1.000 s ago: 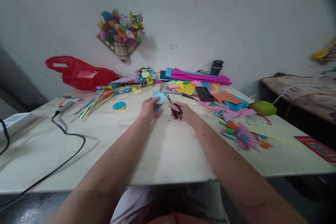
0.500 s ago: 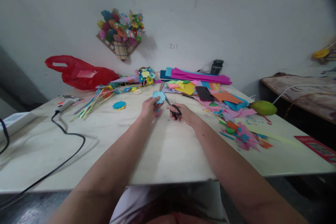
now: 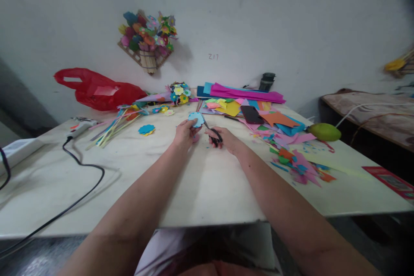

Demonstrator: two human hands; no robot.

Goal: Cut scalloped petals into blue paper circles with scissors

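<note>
Between its thumb and fingers, my left hand (image 3: 184, 133) pinches a light blue scalloped paper piece (image 3: 196, 119). Something pink shows just below those fingers. My right hand (image 3: 224, 138) is closed round the black handles of a pair of scissors (image 3: 216, 135), whose blades point up and left to the right edge of the blue piece. Whether the blades touch the paper is too small to tell. A blue scalloped piece with yellow under it (image 3: 146, 129) lies on the table left of my hands.
On the white table (image 3: 213, 189), paper scraps (image 3: 302, 168), a phone (image 3: 251, 114) and coloured sheets lie right. A glue gun (image 3: 80, 128) with a black cable, paper strips (image 3: 111, 131) and a red bag (image 3: 100, 90) are left. A paper bouquet (image 3: 180, 93) lies behind.
The view has shifted very slightly. Both hands, the blue piece and the scissors keep nearly the same positions.
</note>
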